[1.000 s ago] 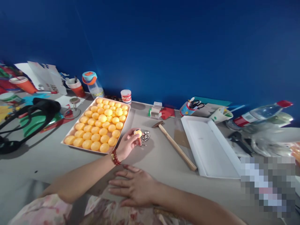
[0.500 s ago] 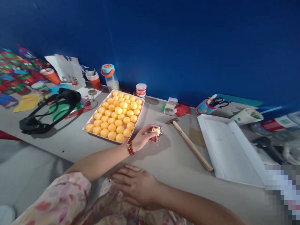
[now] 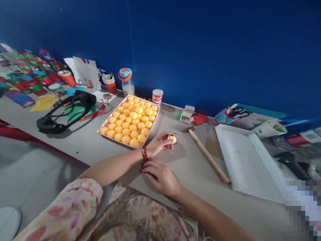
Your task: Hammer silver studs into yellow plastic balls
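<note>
My left hand (image 3: 159, 144), with a red beaded bracelet (image 3: 144, 153) at its wrist, is closed on an orange ping-pong ball (image 3: 172, 137) that has dark marks on it. Small shiny metal pieces (image 3: 177, 136) show just past the ball, partly hidden by the fingers. My right hand (image 3: 164, 177) holds nothing; its fingers are loosely bent and lie close to the left wrist, over the table edge. To the left of my left hand stands a shallow box (image 3: 149, 138) filled with rows of orange ping-pong balls (image 3: 126, 130).
Right of my hands lies a wooden-handled hammer (image 3: 208, 155), then a white tray (image 3: 253, 164). Behind are a lidded tub (image 3: 157, 96), a small clear box (image 3: 187, 114) and a pen cup (image 3: 224, 117). A black strapped headset (image 3: 54, 125) and paper-cup crafts (image 3: 35, 83) occupy the left.
The view has swung left. My left hand still holds the ball near the metal pieces. My right hand has moved up toward the left wrist, its spread fingers drawing in.
</note>
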A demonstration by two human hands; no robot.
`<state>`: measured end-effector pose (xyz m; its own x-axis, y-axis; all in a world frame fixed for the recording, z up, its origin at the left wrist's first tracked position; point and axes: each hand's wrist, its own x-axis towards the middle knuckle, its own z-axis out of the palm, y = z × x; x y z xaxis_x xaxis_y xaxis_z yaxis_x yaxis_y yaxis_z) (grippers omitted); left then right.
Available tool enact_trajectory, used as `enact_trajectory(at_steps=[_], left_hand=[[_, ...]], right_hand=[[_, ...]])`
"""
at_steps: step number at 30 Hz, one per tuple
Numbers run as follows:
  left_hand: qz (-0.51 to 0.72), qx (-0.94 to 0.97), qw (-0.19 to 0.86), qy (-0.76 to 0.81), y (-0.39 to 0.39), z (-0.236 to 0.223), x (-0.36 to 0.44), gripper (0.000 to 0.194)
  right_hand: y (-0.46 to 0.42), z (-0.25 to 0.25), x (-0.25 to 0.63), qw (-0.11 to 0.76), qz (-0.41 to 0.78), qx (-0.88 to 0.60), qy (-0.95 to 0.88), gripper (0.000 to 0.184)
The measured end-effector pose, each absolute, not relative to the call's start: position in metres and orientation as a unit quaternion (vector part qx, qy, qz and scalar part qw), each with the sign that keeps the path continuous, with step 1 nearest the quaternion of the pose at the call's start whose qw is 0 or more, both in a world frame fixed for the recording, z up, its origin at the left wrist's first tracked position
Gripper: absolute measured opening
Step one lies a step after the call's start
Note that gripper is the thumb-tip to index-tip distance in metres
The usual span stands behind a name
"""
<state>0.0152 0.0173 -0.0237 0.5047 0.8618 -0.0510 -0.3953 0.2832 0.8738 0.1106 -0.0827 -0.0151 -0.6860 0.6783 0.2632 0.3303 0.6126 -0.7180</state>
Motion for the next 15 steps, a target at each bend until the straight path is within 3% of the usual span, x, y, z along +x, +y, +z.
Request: enact_trajectory(at_steps=[6,15], left_hand=[[0.41,0.435,0.753,0.274,0.016,-0.021,0.015,0.037],[0.416,0.438,0.748,0.276,0.013,-0.02,0.016,0.037]], right_hand=[[-0.072,-0.01,0.13,0.301,0.37,-0.353,-0.805,0.02],[-0.068,-0.009,0.175,0.302,0.337,-0.43,-0.781,0.016]])
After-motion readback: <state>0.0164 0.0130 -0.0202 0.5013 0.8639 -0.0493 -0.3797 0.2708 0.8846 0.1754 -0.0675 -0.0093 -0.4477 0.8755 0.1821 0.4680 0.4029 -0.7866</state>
